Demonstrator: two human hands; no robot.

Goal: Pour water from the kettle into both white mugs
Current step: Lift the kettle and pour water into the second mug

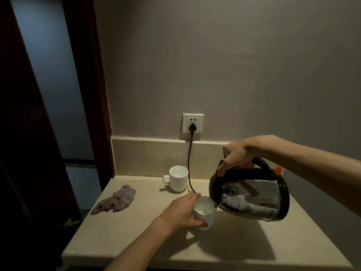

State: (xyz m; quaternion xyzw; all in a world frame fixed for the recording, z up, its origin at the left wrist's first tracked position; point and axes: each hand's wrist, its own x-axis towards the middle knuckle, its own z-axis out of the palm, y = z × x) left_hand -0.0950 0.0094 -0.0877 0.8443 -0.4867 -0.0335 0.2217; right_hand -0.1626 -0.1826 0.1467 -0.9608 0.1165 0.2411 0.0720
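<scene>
A steel kettle [254, 198] with a black handle and lid is tilted to the left, its spout over the near white mug [206, 213]. My right hand [237, 153] grips the kettle's handle from above. My left hand [181, 211] is wrapped around the left side of the near mug, which stands on the beige counter [254, 243] with water inside. The far white mug [178, 178] stands upright near the wall, handle to the left, with water near its rim.
A black power cord [189, 165] runs from the wall socket [192, 123] down onto the counter behind the near mug. A crumpled purple cloth [116, 200] lies at the counter's left. A dark door frame stands further left.
</scene>
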